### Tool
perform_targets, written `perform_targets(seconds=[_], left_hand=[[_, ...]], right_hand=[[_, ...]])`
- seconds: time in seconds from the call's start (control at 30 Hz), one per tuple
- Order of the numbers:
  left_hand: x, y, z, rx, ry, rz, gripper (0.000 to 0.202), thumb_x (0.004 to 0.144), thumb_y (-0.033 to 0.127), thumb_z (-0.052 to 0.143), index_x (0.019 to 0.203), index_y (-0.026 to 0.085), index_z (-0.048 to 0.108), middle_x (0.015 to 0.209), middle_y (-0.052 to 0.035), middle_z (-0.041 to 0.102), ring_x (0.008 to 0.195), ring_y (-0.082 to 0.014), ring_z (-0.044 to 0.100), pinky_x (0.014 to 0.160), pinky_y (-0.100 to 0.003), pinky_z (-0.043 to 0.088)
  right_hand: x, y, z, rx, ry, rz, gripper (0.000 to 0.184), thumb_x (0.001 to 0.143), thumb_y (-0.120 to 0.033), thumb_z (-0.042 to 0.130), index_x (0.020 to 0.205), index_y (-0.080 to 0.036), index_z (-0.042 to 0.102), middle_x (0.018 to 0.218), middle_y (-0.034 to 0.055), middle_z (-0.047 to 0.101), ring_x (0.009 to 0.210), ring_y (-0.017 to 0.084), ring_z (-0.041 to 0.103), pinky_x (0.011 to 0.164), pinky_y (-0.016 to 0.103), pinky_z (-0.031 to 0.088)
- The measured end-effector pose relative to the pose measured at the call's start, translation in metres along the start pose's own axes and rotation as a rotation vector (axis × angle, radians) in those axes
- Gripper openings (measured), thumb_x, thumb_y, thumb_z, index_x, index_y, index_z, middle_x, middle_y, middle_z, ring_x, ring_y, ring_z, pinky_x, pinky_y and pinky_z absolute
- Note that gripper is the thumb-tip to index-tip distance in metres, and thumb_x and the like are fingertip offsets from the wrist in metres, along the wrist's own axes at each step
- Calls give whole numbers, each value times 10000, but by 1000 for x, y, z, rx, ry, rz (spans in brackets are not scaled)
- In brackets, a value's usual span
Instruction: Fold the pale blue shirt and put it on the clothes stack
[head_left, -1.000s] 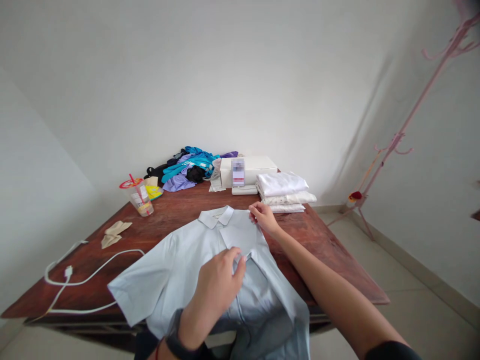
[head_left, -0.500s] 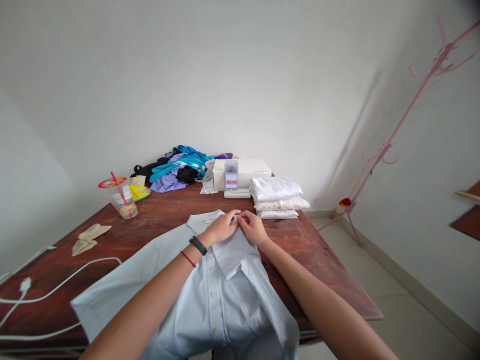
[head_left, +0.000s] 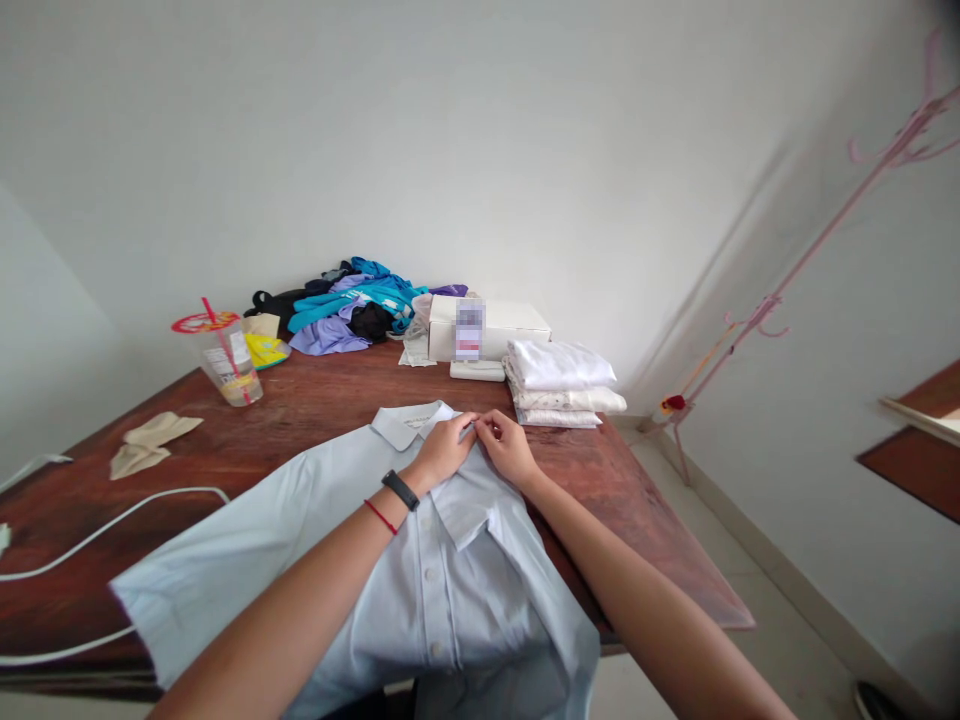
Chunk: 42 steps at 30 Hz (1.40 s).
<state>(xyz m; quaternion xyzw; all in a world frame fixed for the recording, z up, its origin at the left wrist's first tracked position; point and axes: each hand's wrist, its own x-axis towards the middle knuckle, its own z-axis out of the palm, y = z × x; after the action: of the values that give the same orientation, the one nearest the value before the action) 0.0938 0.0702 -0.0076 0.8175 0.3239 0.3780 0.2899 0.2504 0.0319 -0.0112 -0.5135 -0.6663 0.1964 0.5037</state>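
From the head camera, a dark reddish wooden bench [head_left: 315, 415] stands against plain white walls above a pale tiled floor, with a thin pink metal coat stand [head_left: 821, 228] at the right. A pale blue short-sleeved button shirt [head_left: 330, 545] lies face up on the near half of the bench, smooth-woven, its hem hanging over the front edge. The left hand [head_left: 442, 450] and right hand [head_left: 511, 449] meet just beside the collar, fingertips pinched closed on the fabric. Behind sit a clear plastic cup [head_left: 224, 358], a heap of coloured clothes [head_left: 352, 310], a white cardboard box [head_left: 504, 320] and folded white garments [head_left: 562, 382]. A second ago the left hand was lower on the shirt front.
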Motion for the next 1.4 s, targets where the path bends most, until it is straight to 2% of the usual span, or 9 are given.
perform_targets(seconds=[0.17,0.3,0.47,0.57,0.7,0.77,1.0,1.2,1.4], left_hand=[[-2,6,-11,33,-73,38,429,901,273,611,1326,218,616,1281,-75,701,1145,-234,668,978,-311,509],[-5,4,-20,92,-135,21,597,836,342,694,1407,236,560,1226,-81,725,1066,-265,697,929,-342,528],[-6,2,-25,120,-158,-31,498,911,374,604,1387,226,589,1122,-110,754,997,-283,713,886,-381,527],[-2,4,-26,66,-199,-33,439,937,356,561,1346,208,619,1072,-95,762,910,-235,721,821,-323,537],[3,2,-35,35,-313,-38,397,927,337,551,1268,178,679,804,-36,752,673,-179,682,620,-246,507],[3,-3,-42,75,-336,-51,361,906,345,578,1202,197,721,745,-18,728,634,-175,658,600,-243,488],[-4,-1,-51,303,-254,-66,250,828,270,662,1056,234,757,842,-53,727,793,-244,688,778,-323,515],[-13,25,-21,330,-187,96,294,920,242,565,1199,214,654,1242,-120,653,1193,-286,596,1054,-393,445],[-22,9,0,300,-280,191,385,928,343,617,1294,229,583,1379,-121,591,1295,-301,529,1114,-441,402]], right_hand=[[-2,2,-2,8,-8,-7,215,932,-389,534,875,-196,612,788,19,642,681,167,566,658,270,443],[-1,12,-2,-20,-38,70,196,919,-387,538,902,-202,602,668,-19,576,611,159,535,588,252,408],[1,19,-3,-91,-148,128,169,891,-352,555,919,-202,629,651,-22,599,598,160,555,578,247,405],[2,19,-4,-110,-165,132,170,895,-334,540,916,-199,640,658,-14,617,607,165,570,583,246,410],[2,17,-5,-126,-175,125,170,894,-323,541,886,-190,646,658,-8,630,612,164,573,587,243,405],[2,17,-6,-140,-188,117,165,890,-316,549,881,-191,656,667,-6,640,612,161,572,594,243,406],[2,12,-4,-82,-168,54,222,921,-347,527,894,-183,675,725,19,664,648,168,596,623,255,446],[1,-5,-5,-5,43,-25,257,949,-378,507,921,-178,666,803,45,680,687,172,597,644,267,460],[1,-8,-7,20,92,33,256,938,-379,517,931,-173,669,762,35,663,657,171,580,629,275,460]])
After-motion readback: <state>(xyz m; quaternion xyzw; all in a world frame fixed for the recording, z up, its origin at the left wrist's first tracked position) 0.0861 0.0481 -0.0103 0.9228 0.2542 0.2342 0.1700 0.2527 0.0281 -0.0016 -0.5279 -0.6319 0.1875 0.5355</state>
